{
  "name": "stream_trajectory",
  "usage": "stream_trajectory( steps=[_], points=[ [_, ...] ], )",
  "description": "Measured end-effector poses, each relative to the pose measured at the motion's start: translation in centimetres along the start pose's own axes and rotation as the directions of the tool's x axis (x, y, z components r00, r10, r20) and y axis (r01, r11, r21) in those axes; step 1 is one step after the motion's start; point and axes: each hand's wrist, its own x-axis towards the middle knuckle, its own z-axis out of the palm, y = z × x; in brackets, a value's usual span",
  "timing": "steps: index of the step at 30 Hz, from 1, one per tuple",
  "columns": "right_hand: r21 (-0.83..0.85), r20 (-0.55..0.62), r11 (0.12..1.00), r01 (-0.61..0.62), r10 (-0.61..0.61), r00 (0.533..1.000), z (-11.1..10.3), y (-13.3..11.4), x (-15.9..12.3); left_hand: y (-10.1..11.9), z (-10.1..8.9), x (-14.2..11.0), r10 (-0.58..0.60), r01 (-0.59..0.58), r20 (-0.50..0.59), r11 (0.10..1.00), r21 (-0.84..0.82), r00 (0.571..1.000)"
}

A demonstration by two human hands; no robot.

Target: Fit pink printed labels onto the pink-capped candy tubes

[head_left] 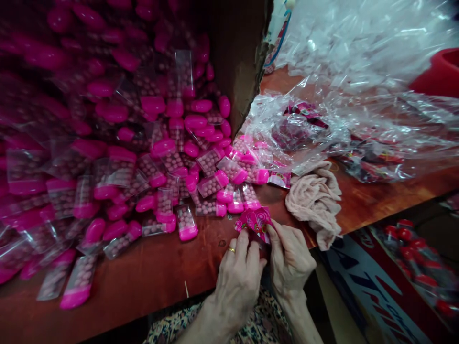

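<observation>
- Your left grip and right grip both pinch a pink printed wrapper.
- Its long axis runs sideways, sloping down rightward.
- Its writing is too small to read.

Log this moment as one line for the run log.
left hand: pinching pink printed packet | right hand: pinching pink printed packet | nearby: pink-capped clear tubes, beige cloth

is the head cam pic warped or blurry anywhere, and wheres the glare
In the head view, the packets at far left look dark, stretched and soft; the plastic wrap at upper right throws bright glare; the left hand, right hand and pink wrapper look fairly sharp.
</observation>
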Motion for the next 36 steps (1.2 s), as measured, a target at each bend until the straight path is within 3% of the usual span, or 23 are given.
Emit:
stream_trajectory(
  steps=[3, 7, 14, 20, 22, 24, 26, 28, 30, 31, 33, 36],
  points=[
    [0.010, -0.002, 1.000, -0.001, 0.001, 1.000, -0.1, 0.0, 0.0, -0.3, -0.1, 0.0, 0.007, -0.007, -0.008, 0.999, -0.043, 1.000],
    [0.027, 0.009, 0.999, -0.039, 0.039, 0.999, -0.4, 0.0, -0.1, -0.3, 0.2, -0.1, 0.067, -0.068, 0.018, 0.997, 0.045, 0.998],
    [0.076, -0.084, 0.969, -0.233, 0.239, 0.967, -0.9, 0.7, 0.4, -0.5, 0.3, 0.1, 0.139, -0.149, 0.092, 0.981, 0.124, 0.986],
    [0.204, -0.111, 0.881, -0.427, 0.454, 0.884, -1.0, 0.6, 0.4, -1.0, -0.2, 0.5, 0.141, -0.143, 0.124, 0.990, 0.012, 0.982],
    [0.248, -0.120, 0.832, -0.496, 0.535, 0.836, -1.0, 0.4, 0.3, -1.1, -0.5, 0.8, 0.106, -0.098, 0.087, 0.991, -0.095, 0.991],
    [0.287, -0.121, 0.783, -0.551, 0.601, 0.790, -1.2, 0.1, 0.3, -1.3, -0.9, 1.2, -0.005, 0.013, 0.028, 0.955, -0.297, 1.000],
    [0.319, -0.105, 0.744, -0.587, 0.644, 0.758, -1.4, -0.3, 0.5, -1.3, -1.5, 1.9, -0.218, 0.210, 0.053, 0.804, -0.556, 0.975],
    [0.350, -0.076, 0.715, -0.605, 0.665, 0.743, -1.8, -1.0, 0.6, -1.2, -2.1, 2.8, -0.428, 0.428, 0.216, 0.495, -0.756, 0.878],
    [0.383, 0.000, 0.703, -0.600, 0.649, 0.761, -2.1, -1.9, 0.8, -1.0, -2.6, 3.7, -0.489, 0.556, 0.430, 0.142, -0.819, 0.758],
    [0.401, 0.056, 0.701, -0.590, 0.625, 0.779, -2.3, -2.4, 0.9, -0.9, -2.7, 4.0, -0.475, 0.585, 0.510, 0.012, -0.811, 0.717],
    [0.429, 0.190, 0.708, -0.560, 0.535, 0.823, -2.7, -3.0, 1.0, -0.6, -2.9, 4.4, -0.448, 0.599, 0.578, -0.111, -0.793, 0.682],
    [0.384, 0.262, 0.835, -0.394, 0.311, 0.914, -3.2, -2.6, 1.3, -0.3, -2.9, 4.2, -0.493, 0.577, 0.552, -0.117, -0.808, 0.673]
  ],
)
